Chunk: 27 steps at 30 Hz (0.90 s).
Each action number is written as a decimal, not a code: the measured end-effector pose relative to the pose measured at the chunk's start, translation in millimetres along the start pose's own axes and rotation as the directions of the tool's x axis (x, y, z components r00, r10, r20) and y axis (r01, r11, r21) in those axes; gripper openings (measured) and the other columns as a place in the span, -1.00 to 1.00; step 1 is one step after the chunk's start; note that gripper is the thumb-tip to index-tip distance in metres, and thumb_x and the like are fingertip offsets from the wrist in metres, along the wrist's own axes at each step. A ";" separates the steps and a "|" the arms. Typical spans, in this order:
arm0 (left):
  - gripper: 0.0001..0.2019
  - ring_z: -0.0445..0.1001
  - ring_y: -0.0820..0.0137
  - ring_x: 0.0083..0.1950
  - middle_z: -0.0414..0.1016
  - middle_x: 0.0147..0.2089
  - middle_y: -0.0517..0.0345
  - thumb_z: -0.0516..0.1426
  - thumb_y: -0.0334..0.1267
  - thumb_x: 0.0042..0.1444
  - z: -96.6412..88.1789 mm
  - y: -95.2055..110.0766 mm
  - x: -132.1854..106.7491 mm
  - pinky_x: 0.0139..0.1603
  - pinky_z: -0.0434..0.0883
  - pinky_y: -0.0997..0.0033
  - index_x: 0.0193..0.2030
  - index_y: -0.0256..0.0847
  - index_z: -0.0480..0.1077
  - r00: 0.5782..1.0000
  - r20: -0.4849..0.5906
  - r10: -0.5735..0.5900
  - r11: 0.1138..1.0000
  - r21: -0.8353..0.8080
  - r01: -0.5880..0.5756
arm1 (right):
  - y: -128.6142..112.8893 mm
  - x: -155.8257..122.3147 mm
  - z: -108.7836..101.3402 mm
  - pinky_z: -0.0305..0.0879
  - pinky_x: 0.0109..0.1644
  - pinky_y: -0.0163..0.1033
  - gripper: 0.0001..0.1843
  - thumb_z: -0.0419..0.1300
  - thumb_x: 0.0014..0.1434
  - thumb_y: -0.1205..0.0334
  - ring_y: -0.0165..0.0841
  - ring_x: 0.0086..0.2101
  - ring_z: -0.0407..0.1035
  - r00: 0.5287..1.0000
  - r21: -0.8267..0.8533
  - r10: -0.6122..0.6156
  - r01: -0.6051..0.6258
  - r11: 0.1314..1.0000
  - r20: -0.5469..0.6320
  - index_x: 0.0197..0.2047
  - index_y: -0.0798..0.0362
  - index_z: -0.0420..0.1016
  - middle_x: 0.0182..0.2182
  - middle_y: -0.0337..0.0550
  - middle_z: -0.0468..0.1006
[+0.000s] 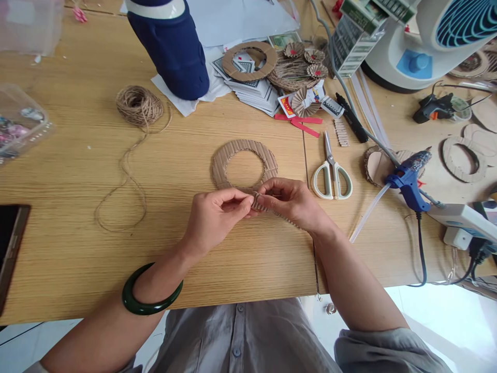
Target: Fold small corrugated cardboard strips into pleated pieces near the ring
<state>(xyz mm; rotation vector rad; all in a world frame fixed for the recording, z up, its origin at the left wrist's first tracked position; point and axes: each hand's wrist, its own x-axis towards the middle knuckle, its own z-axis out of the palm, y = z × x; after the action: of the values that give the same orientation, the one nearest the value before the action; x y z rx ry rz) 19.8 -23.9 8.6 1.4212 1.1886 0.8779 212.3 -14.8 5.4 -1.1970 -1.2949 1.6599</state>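
Both my hands meet in front of a flat cardboard ring (pixel 223 161) that lies on the table. My left hand (pixel 215 213) pinches one end of a narrow strip of corrugated cardboard (pixel 264 208) between thumb and fingertips. The same strip is gripped by my right hand (pixel 289 202), and its ridged tail runs out beneath the palm toward the wrist. Part of the strip is covered by my fingers. Right of the ring lies a pair of white-handled scissors (pixel 329 173), blades pointing away from me.
A ball of twine (pixel 140 105) trails a loose strand on the left. Behind stand a dark blue bottle (pixel 171 57) and stacked cards (pixel 256 96). On the right are a blue glue gun (pixel 411 181), a fan (pixel 411 57), a power strip (pixel 462 215) and cables.
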 end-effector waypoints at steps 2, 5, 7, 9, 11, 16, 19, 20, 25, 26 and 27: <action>-0.90 0.70 0.34 -0.36 0.70 -0.40 0.19 0.27 -0.24 0.19 0.0 -0.7 -1.0 -0.31 0.64 0.52 -0.33 -0.18 0.58 0.999 0.003 0.040 0.998 0.050 -0.040 | 1.0 0.6 0.2 0.12 -0.42 -0.31 -0.55 0.46 0.03 -0.12 -0.49 -0.49 0.23 1.000 -0.001 0.002 -0.002 1.000 0.001 -0.33 0.10 0.52 -0.52 -0.30 0.42; -0.91 0.70 0.36 -0.36 0.70 -0.38 0.22 0.25 -0.27 0.20 0.1 -1.0 -1.7 -0.33 0.61 0.55 -0.32 -0.17 0.57 0.993 -0.002 0.119 0.985 0.130 -0.117 | 1.5 0.9 0.5 0.14 -0.41 -0.31 -0.56 0.46 0.04 -0.11 -0.48 -0.48 0.25 1.000 0.000 0.002 -0.002 1.000 0.003 -0.34 0.11 0.52 -0.51 -0.29 0.44; -0.92 0.70 0.38 -0.35 0.71 -0.36 0.22 0.24 -0.30 0.20 0.2 -0.5 -1.6 -0.34 0.59 0.57 -0.31 -0.16 0.57 0.980 -0.008 0.201 0.960 0.201 -0.195 | 1.3 0.8 0.8 0.15 -0.41 -0.32 -0.57 0.46 0.04 -0.10 -0.49 -0.48 0.26 1.000 0.003 0.003 -0.003 1.000 -0.004 -0.34 0.11 0.51 -0.51 -0.28 0.44; -0.92 0.69 0.40 -0.35 0.71 -0.35 0.23 0.23 -0.31 0.20 0.2 -0.1 -1.3 -0.34 0.58 0.56 -0.32 -0.16 0.57 0.958 -0.013 0.285 0.923 0.273 -0.271 | 0.8 0.7 1.1 0.15 -0.40 -0.32 -0.57 0.47 0.02 -0.08 -0.49 -0.47 0.26 1.000 0.004 0.012 -0.012 1.000 -0.018 -0.35 0.11 0.50 -0.50 -0.29 0.45; -0.91 0.68 0.40 -0.35 0.71 -0.35 0.22 0.22 -0.32 0.19 0.2 0.1 -1.0 -0.31 0.58 0.55 -0.31 -0.15 0.57 0.943 -0.009 0.332 0.894 0.321 -0.312 | 0.2 0.6 1.3 0.16 -0.40 -0.33 -0.57 0.48 0.01 -0.07 -0.49 -0.47 0.27 0.999 0.004 0.022 -0.022 1.000 -0.029 -0.36 0.11 0.49 -0.50 -0.30 0.44; -0.95 0.68 0.40 -0.34 0.72 -0.31 0.20 0.27 -0.29 0.16 0.6 -1.1 -0.9 -0.30 0.59 0.53 -0.29 -0.15 0.60 0.947 0.001 0.320 0.903 0.303 -0.305 | -0.1 1.2 1.7 0.23 -0.37 -0.33 -0.56 0.49 -0.02 -0.06 -0.48 -0.45 0.32 0.999 0.037 0.035 -0.035 0.999 -0.012 -0.33 0.10 0.48 -0.47 -0.27 0.49; -0.94 0.70 0.37 -0.30 0.72 -0.30 0.21 0.26 -0.30 0.18 1.2 -1.4 -1.2 -0.29 0.60 0.53 -0.28 -0.14 0.60 0.971 0.011 0.239 0.943 0.234 -0.235 | 0.8 1.5 1.6 0.32 -0.30 -0.30 -0.53 0.49 -0.02 -0.09 -0.44 -0.40 0.39 1.000 0.082 0.029 -0.029 0.996 -0.002 -0.28 0.09 0.48 -0.42 -0.24 0.52; -0.94 0.71 0.36 -0.30 0.72 -0.31 0.21 0.25 -0.30 0.18 1.4 -1.3 -1.3 -0.30 0.60 0.53 -0.28 -0.15 0.59 0.979 0.014 0.204 0.957 0.207 -0.202 | 1.0 1.4 1.4 0.34 -0.28 -0.28 -0.53 0.48 -0.01 -0.09 -0.43 -0.40 0.40 1.000 0.083 0.023 -0.023 0.996 0.002 -0.26 0.09 0.49 -0.41 -0.23 0.52; -0.93 0.70 0.37 -0.35 0.70 -0.38 0.22 0.23 -0.31 0.21 0.6 0.1 -2.1 -0.35 0.58 0.58 -0.29 -0.18 0.56 0.989 0.022 0.149 0.971 0.185 -0.150 | -0.7 -1.2 2.1 0.31 -0.28 -0.26 -0.62 0.43 0.08 -0.06 -0.42 -0.40 0.37 0.999 -0.009 -0.036 0.036 0.999 -0.023 -0.31 0.10 0.56 -0.43 -0.22 0.54; -0.92 0.70 0.38 -0.35 0.70 -0.38 0.22 0.23 -0.32 0.22 0.4 0.6 -2.5 -0.37 0.57 0.58 -0.29 -0.18 0.56 0.984 0.029 0.177 0.961 0.213 -0.179 | -1.6 -2.1 2.7 0.29 -0.30 -0.27 -0.64 0.42 0.10 -0.05 -0.43 -0.41 0.36 0.998 -0.021 -0.051 0.050 0.999 -0.035 -0.33 0.10 0.57 -0.44 -0.21 0.54; -0.91 0.70 0.39 -0.36 0.69 -0.38 0.22 0.22 -0.32 0.22 0.2 1.2 -3.0 -0.38 0.56 0.59 -0.30 -0.17 0.55 0.977 0.035 0.210 0.946 0.245 -0.212 | -2.6 -3.0 3.3 0.26 -0.32 -0.27 -0.65 0.41 0.12 -0.05 -0.43 -0.42 0.34 0.997 -0.033 -0.062 0.061 0.998 -0.045 -0.35 0.10 0.56 -0.45 -0.22 0.54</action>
<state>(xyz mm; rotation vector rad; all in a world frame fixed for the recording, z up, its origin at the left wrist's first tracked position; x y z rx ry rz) 19.5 -26.8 10.0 1.7798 1.1854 0.8903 210.1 -18.0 8.9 -1.1953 -1.3212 1.5643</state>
